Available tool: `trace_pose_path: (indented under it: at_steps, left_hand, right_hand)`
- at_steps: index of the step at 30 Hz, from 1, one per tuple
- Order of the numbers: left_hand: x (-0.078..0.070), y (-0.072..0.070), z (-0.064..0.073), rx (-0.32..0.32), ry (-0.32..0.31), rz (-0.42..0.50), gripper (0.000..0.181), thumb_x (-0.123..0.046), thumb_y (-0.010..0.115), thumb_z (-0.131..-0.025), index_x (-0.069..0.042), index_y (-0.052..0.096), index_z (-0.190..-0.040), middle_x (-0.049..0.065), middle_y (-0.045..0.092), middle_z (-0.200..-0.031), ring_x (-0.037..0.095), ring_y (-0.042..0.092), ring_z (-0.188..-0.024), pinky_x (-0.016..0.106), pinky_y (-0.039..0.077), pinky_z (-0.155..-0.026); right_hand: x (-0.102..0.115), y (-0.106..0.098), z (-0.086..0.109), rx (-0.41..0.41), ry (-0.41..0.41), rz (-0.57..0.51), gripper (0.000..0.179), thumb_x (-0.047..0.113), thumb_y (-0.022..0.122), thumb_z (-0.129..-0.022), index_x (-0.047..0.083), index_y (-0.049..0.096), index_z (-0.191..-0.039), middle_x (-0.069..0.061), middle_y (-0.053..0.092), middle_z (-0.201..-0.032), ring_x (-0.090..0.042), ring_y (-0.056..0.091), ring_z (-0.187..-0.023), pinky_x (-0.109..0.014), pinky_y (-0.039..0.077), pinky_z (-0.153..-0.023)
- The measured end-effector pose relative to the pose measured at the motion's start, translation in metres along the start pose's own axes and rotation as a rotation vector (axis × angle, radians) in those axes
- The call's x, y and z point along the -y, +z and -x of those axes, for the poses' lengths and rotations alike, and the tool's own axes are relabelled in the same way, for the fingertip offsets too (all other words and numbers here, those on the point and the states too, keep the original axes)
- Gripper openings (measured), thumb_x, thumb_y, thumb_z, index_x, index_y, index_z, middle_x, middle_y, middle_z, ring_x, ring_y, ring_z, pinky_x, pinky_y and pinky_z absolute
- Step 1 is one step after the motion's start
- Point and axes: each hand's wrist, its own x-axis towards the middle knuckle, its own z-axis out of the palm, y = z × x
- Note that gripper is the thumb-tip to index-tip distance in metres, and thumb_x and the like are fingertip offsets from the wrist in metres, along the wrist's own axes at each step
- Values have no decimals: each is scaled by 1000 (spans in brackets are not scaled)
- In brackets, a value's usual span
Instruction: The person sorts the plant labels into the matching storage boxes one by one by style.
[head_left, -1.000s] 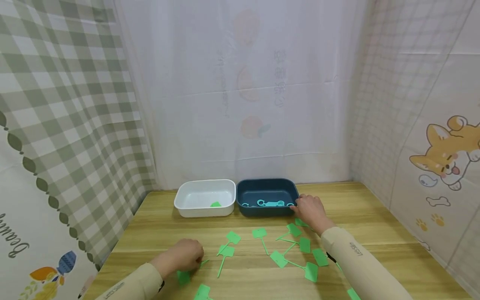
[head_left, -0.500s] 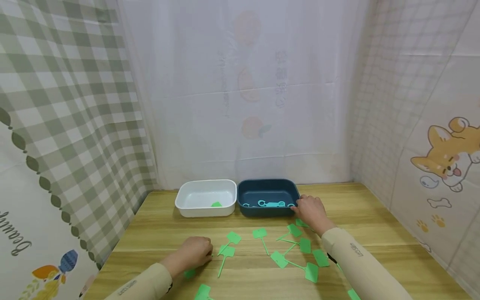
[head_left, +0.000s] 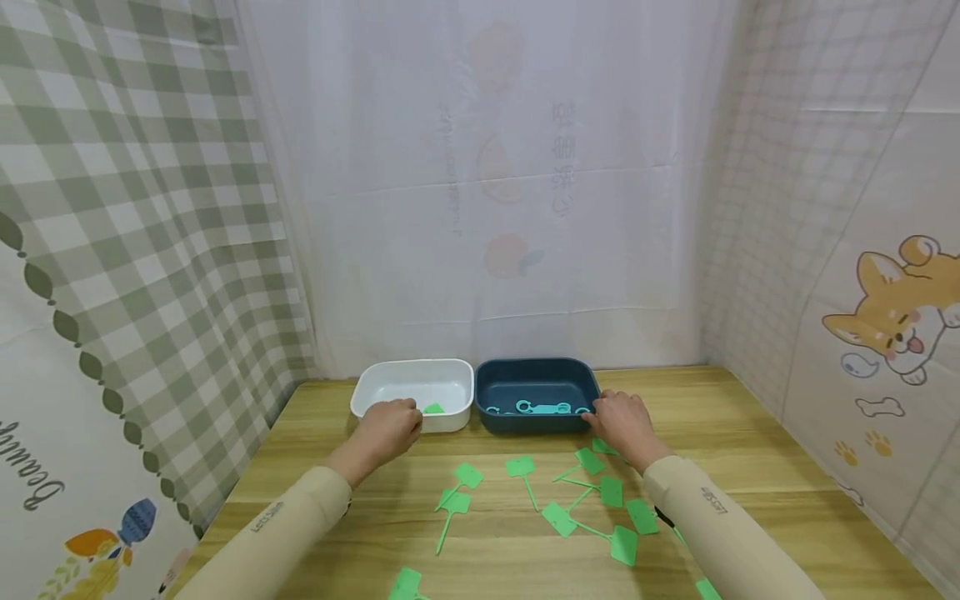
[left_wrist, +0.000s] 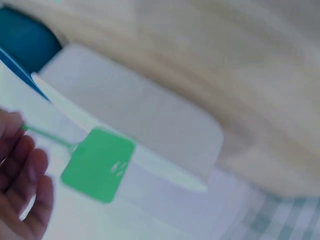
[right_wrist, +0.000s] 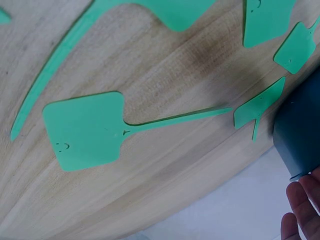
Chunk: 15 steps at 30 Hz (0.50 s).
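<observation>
Scattered tags [head_left: 558,518] lie nearest, wood [head_left: 480,448] separating them from the front edge of the white bin [head_left: 446,423]. There the left hand [head_left: 388,429], back upward, pinches a green tag [left_wrist: 100,165] by its stem. The right hand [head_left: 622,418] touches the dark blue bin [head_left: 536,425], grip unclear.

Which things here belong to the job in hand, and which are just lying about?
Apparently part of the job:
green tag pinched in the left hand
white bin near that hand
matching green tags on the table
dark blue bin, touched by the right hand

Apparently just there:
turquoise pieces in the dark blue bin
checked curtain
dog-print curtain
</observation>
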Motion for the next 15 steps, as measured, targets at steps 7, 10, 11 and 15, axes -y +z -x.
trace_pose_path:
  at_steps: [7,10,11,15]
  left_hand:
    - [22,2,-36,-94,-49,-263,20,-8,75,-85,-9,63,-69,3,54,-65,19,54,-56,32,44,-48]
    - [25,6,-43,-58,-142,-255,17,-5,72,-88,-6,62,-73,6,58,-68,21,58,-58,33,48,-49]
    - [25,7,-44,-35,-176,-232,17,-3,70,-88,-5,62,-74,6,59,-69,20,57,-57,34,48,-49]
    - [21,15,-41,38,-246,-128,17,0,69,-89,-4,60,-76,5,57,-68,17,53,-52,34,48,-46]
  right_hand:
    - [0,1,0,-14,-3,1,31,31,71,-91,2,71,-83,-14,65,-87,-34,63,-76,-50,51,-67]
    - [0,1,0,-9,-5,4,31,32,71,-92,2,70,-83,-14,65,-87,-34,63,-75,-49,51,-67]
    - [0,1,0,-9,-6,6,31,32,71,-92,2,70,-82,-13,65,-87,-33,63,-75,-49,51,-67]
    - [0,0,0,-16,-10,11,31,32,71,-92,3,69,-81,-13,64,-85,-33,62,-74,-49,51,-66]
